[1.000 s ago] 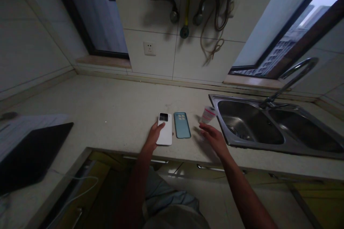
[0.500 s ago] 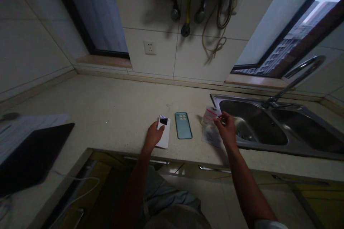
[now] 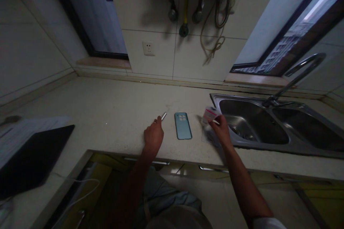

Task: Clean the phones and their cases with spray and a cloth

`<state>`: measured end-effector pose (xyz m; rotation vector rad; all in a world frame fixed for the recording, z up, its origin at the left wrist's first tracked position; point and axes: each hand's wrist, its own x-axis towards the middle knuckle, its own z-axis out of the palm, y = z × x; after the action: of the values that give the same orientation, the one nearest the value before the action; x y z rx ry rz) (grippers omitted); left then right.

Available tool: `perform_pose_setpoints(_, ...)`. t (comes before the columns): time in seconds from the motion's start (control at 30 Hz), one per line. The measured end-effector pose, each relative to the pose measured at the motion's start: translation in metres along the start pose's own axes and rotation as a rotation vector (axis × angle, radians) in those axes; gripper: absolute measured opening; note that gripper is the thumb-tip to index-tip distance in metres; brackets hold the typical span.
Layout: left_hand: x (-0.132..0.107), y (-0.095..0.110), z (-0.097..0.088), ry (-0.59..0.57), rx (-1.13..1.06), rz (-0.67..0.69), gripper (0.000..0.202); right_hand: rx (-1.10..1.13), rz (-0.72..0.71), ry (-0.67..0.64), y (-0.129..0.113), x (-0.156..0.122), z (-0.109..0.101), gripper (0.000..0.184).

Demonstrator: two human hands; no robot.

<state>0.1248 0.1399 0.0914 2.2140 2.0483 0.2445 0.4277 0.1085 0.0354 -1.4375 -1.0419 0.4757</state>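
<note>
My left hand (image 3: 154, 137) is closed around a white phone (image 3: 163, 116), tilted so that mostly a thin edge shows past my fingers; the rest is hidden by the hand. To its right a light blue phone case (image 3: 183, 126) with several camera holes lies flat on the counter. Beside the sink, a clear plastic zip bag (image 3: 209, 114) with a red stripe rests on the countertop. My right hand (image 3: 222, 128) is over the bag's right side, fingertips pinched on it.
A double-bowl steel sink (image 3: 252, 121) with a faucet (image 3: 298, 78) takes up the right of the counter (image 3: 115, 107). At the left lie a black flat panel (image 3: 37, 157) and papers (image 3: 32, 125). Hoses (image 3: 185, 14) and a wall socket (image 3: 148, 48) are on the tiled wall.
My left hand has rolled over, turning the phone from flat-facing with its camera block showing to edge-on. My right hand has moved slightly down and left onto the bag.
</note>
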Motion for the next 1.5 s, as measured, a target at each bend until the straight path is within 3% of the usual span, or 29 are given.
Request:
perform_pose_setpoints(0.3, 0.001, 0.016, 0.042, 0.112, 0.111, 0.173, 0.054, 0.108, 0.037, -0.051, 0.009, 0.005, 0.005, 0.043)
perform_pose_setpoints(0.57, -0.001, 0.022, 0.066, 0.114, 0.121, 0.196, 0.054, 0.142, 0.119, -0.026, 0.012, 0.018, 0.009, 0.043)
perform_pose_setpoints(0.7, 0.000, 0.021, 0.075, 0.140, 0.125, 0.204, 0.054, 0.164, 0.152, 0.038, 0.007, 0.013, 0.010, 0.042)
perform_pose_setpoints(0.83, 0.002, 0.018, 0.082, 0.157, 0.079, 0.210, 0.054, 0.374, 0.234, 0.107, -0.006, 0.006, 0.013, 0.044)
perform_pose_setpoints(1.0, 0.005, 0.013, 0.089, 0.193, -0.027, 0.209, 0.056, 0.578, 0.343, -0.046, -0.026, -0.005, 0.019, 0.044)
perform_pose_setpoints(1.13, 0.004, 0.015, 0.079, 0.252, -0.261, 0.214, 0.051, 0.649, 0.428, -0.130, -0.035, -0.019, 0.028, 0.048)
perform_pose_setpoints(1.23, -0.005, 0.027, 0.066, 0.287, -0.651, 0.259, 0.055, 0.704, 0.479, -0.150, -0.041, -0.028, 0.034, 0.047)
perform_pose_setpoints(1.3, -0.013, 0.041, 0.057, 0.164, -1.030, 0.250, 0.063, 0.744, 0.489, -0.159, -0.045, -0.033, 0.038, 0.046)
perform_pose_setpoints(1.4, -0.024, 0.064, 0.048, -0.167, -1.507, 0.190, 0.081, 0.760, 0.464, -0.166, -0.049, -0.039, 0.041, 0.045)
perform_pose_setpoints(1.5, -0.030, 0.078, 0.042, -0.263, -1.717, 0.063, 0.082, 0.697, 0.398, -0.175, -0.051, -0.044, 0.041, 0.045)
